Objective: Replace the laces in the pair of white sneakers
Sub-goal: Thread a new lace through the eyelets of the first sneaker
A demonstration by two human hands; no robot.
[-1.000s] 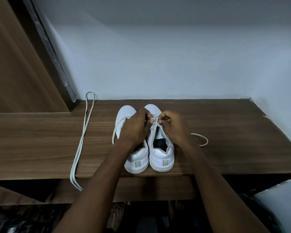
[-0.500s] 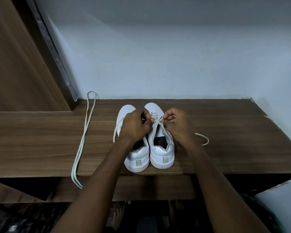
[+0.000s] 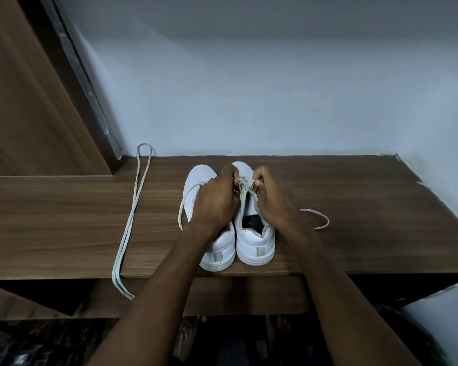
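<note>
Hands point(image 3: 245, 198) pinch lace point(image 3: 245, 190) over unbranded sneakers point(image 3: 254, 239).

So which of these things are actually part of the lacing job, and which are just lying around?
Part of the job:
- right sneaker
- left sneaker
- lace being threaded, pinched by left hand and right hand
- loose lace

Just there:
- wooden shelf
- wall
</note>
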